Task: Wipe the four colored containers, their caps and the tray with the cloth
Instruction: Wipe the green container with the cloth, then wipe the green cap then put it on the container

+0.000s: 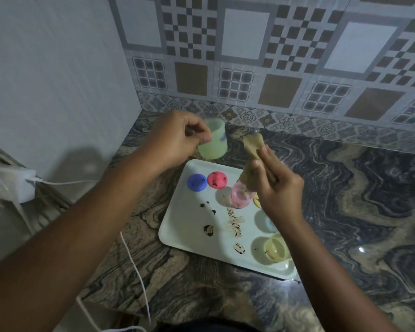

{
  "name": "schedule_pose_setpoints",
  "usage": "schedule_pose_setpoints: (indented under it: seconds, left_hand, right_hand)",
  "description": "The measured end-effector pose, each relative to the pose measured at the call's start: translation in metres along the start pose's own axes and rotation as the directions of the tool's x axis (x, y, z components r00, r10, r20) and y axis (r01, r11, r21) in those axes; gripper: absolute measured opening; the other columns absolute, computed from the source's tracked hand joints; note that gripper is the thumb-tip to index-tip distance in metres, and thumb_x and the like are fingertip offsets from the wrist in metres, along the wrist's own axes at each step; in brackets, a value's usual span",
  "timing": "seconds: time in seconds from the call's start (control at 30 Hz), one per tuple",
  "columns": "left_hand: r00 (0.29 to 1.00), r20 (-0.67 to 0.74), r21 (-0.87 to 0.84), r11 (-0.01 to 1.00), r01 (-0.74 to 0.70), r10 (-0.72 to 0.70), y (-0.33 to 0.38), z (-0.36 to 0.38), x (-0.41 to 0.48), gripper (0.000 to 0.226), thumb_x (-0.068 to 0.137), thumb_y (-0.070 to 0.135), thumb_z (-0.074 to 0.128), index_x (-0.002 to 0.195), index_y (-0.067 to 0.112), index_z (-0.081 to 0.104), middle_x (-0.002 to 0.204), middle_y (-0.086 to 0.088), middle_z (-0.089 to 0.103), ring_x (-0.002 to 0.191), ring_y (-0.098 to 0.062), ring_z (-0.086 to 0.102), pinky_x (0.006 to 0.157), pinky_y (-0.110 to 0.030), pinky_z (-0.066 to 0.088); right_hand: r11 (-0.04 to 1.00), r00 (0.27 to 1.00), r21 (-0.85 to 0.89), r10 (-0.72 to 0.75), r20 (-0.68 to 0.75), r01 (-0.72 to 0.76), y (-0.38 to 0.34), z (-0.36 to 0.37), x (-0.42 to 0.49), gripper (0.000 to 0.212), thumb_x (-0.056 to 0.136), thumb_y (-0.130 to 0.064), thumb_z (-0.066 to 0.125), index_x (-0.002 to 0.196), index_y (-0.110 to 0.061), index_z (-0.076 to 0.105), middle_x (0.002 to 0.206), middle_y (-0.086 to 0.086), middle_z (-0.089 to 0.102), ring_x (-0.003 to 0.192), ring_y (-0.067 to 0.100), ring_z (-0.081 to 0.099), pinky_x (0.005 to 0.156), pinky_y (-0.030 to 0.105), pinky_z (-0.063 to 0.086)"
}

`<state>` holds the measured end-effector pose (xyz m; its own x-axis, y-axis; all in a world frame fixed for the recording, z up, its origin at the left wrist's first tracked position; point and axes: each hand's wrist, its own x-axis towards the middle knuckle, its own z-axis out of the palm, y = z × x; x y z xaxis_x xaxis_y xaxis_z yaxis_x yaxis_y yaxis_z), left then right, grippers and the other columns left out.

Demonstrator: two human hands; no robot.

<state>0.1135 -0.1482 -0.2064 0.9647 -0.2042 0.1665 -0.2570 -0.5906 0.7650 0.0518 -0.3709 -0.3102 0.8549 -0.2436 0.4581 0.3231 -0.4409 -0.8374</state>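
1. The left arm comes in from the bottom left, bare and stretched out long.
2. The left hand [175, 137] is up in the air with its back to the camera. Its fingers are curled in and the thumb is bent, and its grip is closed on a green cup [212, 140].
3. The right arm comes up from the bottom right, bare too.
4. The right hand [278, 188] is raised, a bit lower than the left. Its fingers point up, pressed close together, and it holds a tan cloth [253, 146].
5. The two hands are near each other but not touching.
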Motion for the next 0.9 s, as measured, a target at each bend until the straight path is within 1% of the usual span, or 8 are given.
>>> schedule_pose_setpoints:
  seconds: [0.1,0.2,0.3,0.37,0.5,0.73,0.83,0.9]
  left_hand:
    - [0.994,-0.064,0.164,0.984,-0.074,0.085,-0.026,0.019,0.031,0.013,0.088,0.02,0.075,0.097,0.011,0.078,0.092,-0.001,0.075,0.079,-0.012,0.065,0.077,-0.019,0.049]
    - [0.993,-0.03,0.311,0.945,-0.102,0.117,-0.061,0.04,0.07,0.018,0.087,0.021,0.073,0.099,0.009,0.079,0.101,-0.011,0.076,0.092,-0.024,0.069,0.089,-0.031,0.053]
    - [0.996,0.031,0.41,0.907,-0.094,0.089,-0.091,0.059,0.103,0.023,0.088,0.024,0.071,0.102,0.007,0.078,0.104,-0.017,0.074,0.095,-0.033,0.069,0.09,-0.04,0.054]
    - [0.998,0.048,0.434,0.899,-0.067,0.052,-0.107,0.07,0.117,0.024,0.089,0.023,0.068,0.103,0.006,0.077,0.105,-0.019,0.074,0.095,-0.035,0.068,0.088,-0.041,0.055]
    - [0.997,0.076,0.439,0.898,-0.009,-0.028,-0.134,0.089,0.134,0.026,0.091,0.026,0.065,0.096,0.003,0.077,0.093,-0.019,0.074,0.085,-0.036,0.069,0.08,-0.041,0.056]
    - [0.985,0.146,0.419,0.908,0.027,-0.096,-0.151,0.114,0.138,0.021,0.094,0.017,0.062,0.095,0.003,0.076,0.092,-0.02,0.073,0.083,-0.035,0.068,0.074,-0.034,0.051]
    - [0.979,0.177,0.427,0.904,0.015,-0.1,-0.156,0.12,0.139,0.02,0.092,0.009,0.059,0.095,-0.002,0.076,0.094,-0.024,0.073,0.086,-0.037,0.068,0.074,-0.035,0.05]
    - [0.972,0.2,0.46,0.888,0.021,-0.126,-0.156,0.122,0.138,0.019,0.091,0.005,0.059,0.083,-0.006,0.072,0.086,-0.028,0.07,0.082,-0.038,0.066,0.067,-0.033,0.043]
  right_hand:
    - [0.96,0.988,-0.235,-0.151,0.028,0.153,0.021,0.02,0.035,0.03,0.099,-0.016,0.066,0.124,0.0,0.071,0.137,0.02,0.063,0.126,0.016,0.061,0.106,0.021,0.048]
    - [0.894,0.958,-0.345,-0.252,0.138,0.285,0.052,0.049,0.069,0.028,0.1,-0.006,0.062,0.124,0.006,0.068,0.14,0.03,0.058,0.118,0.036,0.067,0.105,0.014,0.044]
    - [0.864,0.938,-0.403,-0.191,0.288,0.3,0.083,0.071,0.098,0.038,0.104,-0.019,0.049,0.134,0.002,0.061,0.147,0.032,0.051,0.115,0.051,0.066,0.093,0.052,0.06]
    - [0.843,0.921,-0.442,-0.146,0.362,0.307,0.097,0.082,0.112,0.05,0.103,-0.031,0.038,0.138,-0.001,0.057,0.15,0.031,0.048,0.112,0.055,0.064,0.087,0.058,0.059]
    - [0.832,0.915,-0.471,-0.102,0.389,0.293,0.11,0.093,0.129,0.059,0.097,-0.039,0.031,0.136,-0.004,0.057,0.145,0.027,0.051,0.105,0.051,0.066,0.081,0.054,0.059]
    - [0.852,0.933,-0.453,-0.104,0.346,0.263,0.103,0.105,0.13,0.047,0.095,-0.025,0.037,0.115,0.006,0.065,0.114,0.027,0.061,0.078,0.046,0.066,0.061,0.048,0.056]
    - [0.883,0.938,-0.4,-0.114,0.328,0.247,0.101,0.108,0.128,0.049,0.096,-0.03,0.033,0.108,0.004,0.065,0.107,0.025,0.061,0.079,0.045,0.064,0.064,0.047,0.054]
    - [0.9,0.944,-0.377,-0.094,0.317,0.217,0.1,0.109,0.126,0.045,0.099,-0.028,0.037,0.116,0.004,0.065,0.106,0.025,0.062,0.084,0.042,0.065,0.068,0.043,0.054]
